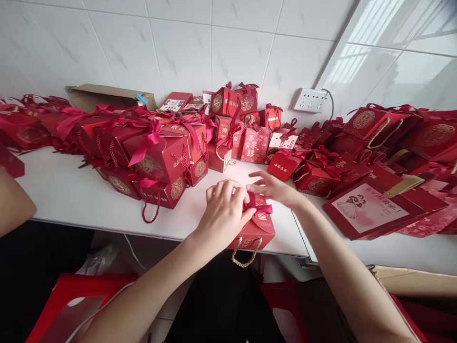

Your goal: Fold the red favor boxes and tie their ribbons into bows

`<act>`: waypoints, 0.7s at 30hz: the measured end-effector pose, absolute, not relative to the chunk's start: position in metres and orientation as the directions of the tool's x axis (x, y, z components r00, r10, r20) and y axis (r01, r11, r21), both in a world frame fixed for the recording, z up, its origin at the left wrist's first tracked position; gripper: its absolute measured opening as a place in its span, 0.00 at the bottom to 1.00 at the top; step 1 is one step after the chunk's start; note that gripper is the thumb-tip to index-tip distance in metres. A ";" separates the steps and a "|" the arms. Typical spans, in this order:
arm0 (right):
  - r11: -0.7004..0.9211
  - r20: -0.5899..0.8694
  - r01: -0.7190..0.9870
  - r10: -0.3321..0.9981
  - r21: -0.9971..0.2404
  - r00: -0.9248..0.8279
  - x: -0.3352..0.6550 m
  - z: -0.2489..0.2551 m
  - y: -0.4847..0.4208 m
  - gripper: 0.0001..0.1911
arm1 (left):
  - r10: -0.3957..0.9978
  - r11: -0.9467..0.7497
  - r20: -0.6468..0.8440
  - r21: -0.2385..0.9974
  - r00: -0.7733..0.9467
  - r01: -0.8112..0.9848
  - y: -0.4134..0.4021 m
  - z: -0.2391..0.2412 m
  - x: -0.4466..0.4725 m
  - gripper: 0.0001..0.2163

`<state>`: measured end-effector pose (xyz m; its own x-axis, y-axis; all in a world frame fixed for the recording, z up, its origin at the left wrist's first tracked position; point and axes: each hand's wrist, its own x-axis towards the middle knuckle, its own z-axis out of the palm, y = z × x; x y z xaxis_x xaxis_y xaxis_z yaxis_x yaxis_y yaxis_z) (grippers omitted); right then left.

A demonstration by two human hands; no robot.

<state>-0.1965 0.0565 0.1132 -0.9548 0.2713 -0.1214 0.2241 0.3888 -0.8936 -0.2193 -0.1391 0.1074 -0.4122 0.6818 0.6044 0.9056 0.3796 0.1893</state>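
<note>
A small red gift box [255,232] with a gold rope handle sits at the front edge of the white table [64,195]. A dark pink ribbon [257,206] lies across its top. My left hand [223,212] rests on the box with fingers closed, pinching the ribbon. My right hand [273,188] is just behind the box, its fingertips on the ribbon's other end with the other fingers spread.
Stacks of finished red boxes with bows [157,152] fill the table's left and back. Flat red paper bags [371,209] lie at the right. A cardboard box [107,95] and a wall socket [310,100] are behind. Another person's arm [12,205] shows at the left edge.
</note>
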 end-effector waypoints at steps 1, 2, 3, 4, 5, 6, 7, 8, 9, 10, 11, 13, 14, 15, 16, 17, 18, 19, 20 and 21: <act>0.436 -0.072 0.204 0.300 -0.876 -0.951 -0.197 0.116 0.061 0.28 | 0.671 0.404 0.626 0.141 -0.398 0.904 -0.140 0.109 -0.216 0.08; 0.501 0.008 0.155 0.308 -0.852 -0.951 -0.198 0.121 0.063 0.28 | 0.672 0.423 0.640 0.082 -0.373 0.902 -0.140 0.111 -0.212 0.07; 0.576 0.096 0.087 0.279 -0.813 -0.955 -0.199 0.126 0.064 0.25 | 0.683 0.436 0.645 0.019 -0.344 0.900 -0.140 0.114 -0.208 0.04; 0.649 0.165 0.015 0.217 -0.761 -0.962 -0.201 0.133 0.063 0.22 | 0.697 0.442 0.643 -0.038 -0.317 0.896 -0.140 0.116 -0.203 0.02; 0.708 0.193 -0.046 0.130 -0.705 -0.973 -0.204 0.140 0.059 0.19 | 0.708 0.444 0.642 -0.080 -0.295 0.893 -0.139 0.118 -0.199 0.03; 0.754 0.173 -0.083 0.041 -0.651 -0.984 -0.206 0.146 0.053 0.17 | 0.708 0.445 0.649 -0.102 -0.280 0.890 -0.138 0.119 -0.196 0.05; 0.794 0.113 -0.089 -0.026 -0.601 -0.993 -0.209 0.152 0.045 0.15 | 0.698 0.449 0.661 -0.105 -0.275 0.887 -0.136 0.119 -0.193 0.06; 0.833 0.031 -0.072 -0.066 -0.548 -0.997 -0.212 0.157 0.037 0.13 | 0.679 0.459 0.677 -0.090 -0.284 0.884 -0.134 0.118 -0.191 0.06; 0.868 -0.052 -0.045 -0.081 -0.494 -0.995 -0.215 0.159 0.029 0.10 | 0.654 0.474 0.694 -0.065 -0.301 0.878 -0.133 0.117 -0.190 0.06; 0.897 -0.119 -0.021 -0.082 -0.442 -0.990 -0.217 0.160 0.022 0.07 | 0.629 0.488 0.708 -0.037 -0.322 0.872 -0.131 0.114 -0.190 0.06; 0.917 -0.161 -0.012 -0.083 -0.398 -0.983 -0.219 0.160 0.016 0.06 | 0.607 0.499 0.716 -0.005 -0.345 0.866 -0.130 0.111 -0.189 0.06; 0.923 -0.188 -0.018 -0.097 -0.384 -0.977 -0.221 0.156 0.010 0.06 | 0.577 0.516 0.715 0.057 -0.396 0.855 -0.130 0.105 -0.188 0.05; 0.906 -0.182 -0.023 -0.109 -0.422 -0.977 -0.221 0.153 0.010 0.05 | 0.564 0.523 0.712 0.084 -0.418 0.848 -0.130 0.102 -0.187 0.04; 0.877 -0.165 -0.023 -0.116 -0.479 -0.980 -0.221 0.150 0.010 0.05 | 0.552 0.529 0.710 0.107 -0.437 0.842 -0.130 0.099 -0.186 0.03; 0.840 -0.147 -0.021 -0.120 -0.543 -0.982 -0.220 0.148 0.010 0.06 | 0.541 0.530 0.709 0.130 -0.452 0.838 -0.130 0.096 -0.185 0.03; 0.799 -0.132 -0.015 -0.118 -0.602 -0.984 -0.219 0.147 0.011 0.08 | 0.527 0.528 0.713 0.153 -0.463 0.835 -0.130 0.095 -0.183 0.03; 0.762 -0.120 -0.002 -0.105 -0.648 -0.987 -0.217 0.146 0.013 0.09 | 0.512 0.522 0.716 0.179 -0.474 0.834 -0.131 0.093 -0.182 0.03; 0.735 -0.109 0.015 -0.080 -0.678 -0.991 -0.215 0.146 0.014 0.10 | 0.501 0.514 0.716 0.206 -0.486 0.833 -0.131 0.093 -0.182 0.03; 0.720 -0.097 0.037 -0.042 -0.693 -0.994 -0.213 0.147 0.015 0.11 | 0.496 0.505 0.710 0.232 -0.500 0.831 -0.131 0.093 -0.182 0.04; 0.712 -0.080 0.058 0.004 -0.700 -0.997 -0.209 0.147 0.016 0.12 | 0.497 0.496 0.699 0.258 -0.515 0.829 -0.132 0.093 -0.182 0.05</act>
